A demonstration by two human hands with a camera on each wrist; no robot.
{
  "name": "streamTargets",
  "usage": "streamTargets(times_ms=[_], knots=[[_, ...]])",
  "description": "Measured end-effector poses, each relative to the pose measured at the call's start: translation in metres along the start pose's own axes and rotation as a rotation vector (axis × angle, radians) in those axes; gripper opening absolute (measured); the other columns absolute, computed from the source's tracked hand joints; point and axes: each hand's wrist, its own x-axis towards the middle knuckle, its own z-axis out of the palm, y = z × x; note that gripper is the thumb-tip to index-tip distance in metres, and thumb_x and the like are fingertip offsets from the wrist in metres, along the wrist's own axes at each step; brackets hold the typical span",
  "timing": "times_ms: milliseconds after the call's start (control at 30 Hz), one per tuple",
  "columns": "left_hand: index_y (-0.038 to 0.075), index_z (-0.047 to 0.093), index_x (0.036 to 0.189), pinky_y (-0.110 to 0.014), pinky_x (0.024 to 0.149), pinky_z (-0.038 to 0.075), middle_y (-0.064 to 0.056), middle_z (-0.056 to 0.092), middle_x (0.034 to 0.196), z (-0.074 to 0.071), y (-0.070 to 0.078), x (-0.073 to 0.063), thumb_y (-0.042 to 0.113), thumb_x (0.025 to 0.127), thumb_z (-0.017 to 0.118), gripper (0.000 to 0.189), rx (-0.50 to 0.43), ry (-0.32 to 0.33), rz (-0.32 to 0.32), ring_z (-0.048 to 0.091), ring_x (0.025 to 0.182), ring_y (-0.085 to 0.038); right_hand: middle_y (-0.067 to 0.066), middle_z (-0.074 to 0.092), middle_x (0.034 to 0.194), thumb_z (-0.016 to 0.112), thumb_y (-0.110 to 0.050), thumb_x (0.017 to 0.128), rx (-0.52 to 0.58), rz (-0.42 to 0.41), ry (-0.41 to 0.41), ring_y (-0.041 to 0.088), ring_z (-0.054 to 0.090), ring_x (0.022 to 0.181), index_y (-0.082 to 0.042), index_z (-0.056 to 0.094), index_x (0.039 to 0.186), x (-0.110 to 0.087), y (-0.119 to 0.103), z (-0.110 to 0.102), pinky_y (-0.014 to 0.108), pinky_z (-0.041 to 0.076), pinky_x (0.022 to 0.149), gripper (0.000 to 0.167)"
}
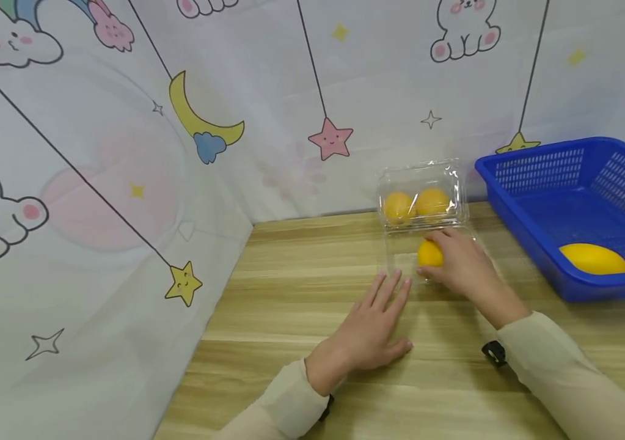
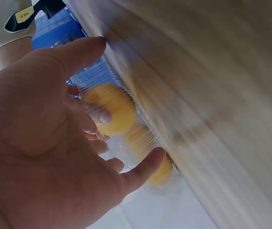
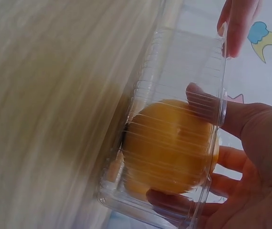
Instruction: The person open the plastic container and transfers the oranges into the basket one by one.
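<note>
A clear plastic clamshell box [image 1: 402,261] lies unfolded on the table near the back wall. Two round yellow-orange fruits [image 1: 399,208] sit side by side in its far half. My right hand [image 1: 463,263] grips another round yellow-orange fruit [image 3: 166,148] inside the near half, thumb on one side and fingers on the other. The box's ribbed wall stands in front of that fruit in the right wrist view. My left hand [image 1: 369,330] is spread with long fingers, its fingertips right at the box's near left edge. Nothing is held in its palm, seen in the left wrist view.
To the right of the box stands a blue plastic basket [image 1: 526,235] with a yellow oval fruit [image 1: 592,258] in its near corner. A patterned white cloth [image 1: 290,122] hangs behind and to the left of the wooden table [image 1: 268,318].
</note>
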Motion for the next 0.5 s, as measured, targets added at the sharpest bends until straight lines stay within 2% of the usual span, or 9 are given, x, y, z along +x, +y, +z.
streamTargets(times_ms=[267,433,500], knots=[[0.011,0.004,0.172,-0.052,0.123,0.037,-0.012,-0.003,0.18,-0.0005,0.0011,0.0025,0.047,0.104,0.066,0.098,0.024,0.012,0.008,0.001,0.165,-0.034,0.035,0.05,0.15,0.083,-0.032,0.092,-0.003,-0.003,-0.02,0.057,0.049,0.135,0.006,0.055,0.145,0.0006,0.0009,-0.0055,0.074,0.037,0.11,0.071],[0.009,0.004,0.172,-0.049,0.127,0.029,-0.014,-0.003,0.179,0.0013,0.0019,0.0019,0.046,0.104,0.066,0.1,-0.005,0.014,0.008,-0.004,0.166,-0.03,0.035,0.052,0.148,0.084,-0.032,0.091,0.007,-0.012,-0.03,0.056,0.05,0.133,0.005,0.057,0.144,0.0014,0.0036,-0.005,0.073,0.038,0.11,0.071],[0.008,0.003,0.172,-0.05,0.126,0.031,-0.014,-0.004,0.179,0.002,0.0012,0.0003,0.045,0.104,0.067,0.1,-0.018,0.016,0.003,-0.004,0.166,-0.029,0.035,0.055,0.146,0.086,-0.032,0.089,0.009,-0.025,-0.026,0.056,0.051,0.133,0.005,0.058,0.143,0.0018,0.0026,-0.0042,0.072,0.037,0.111,0.071]])
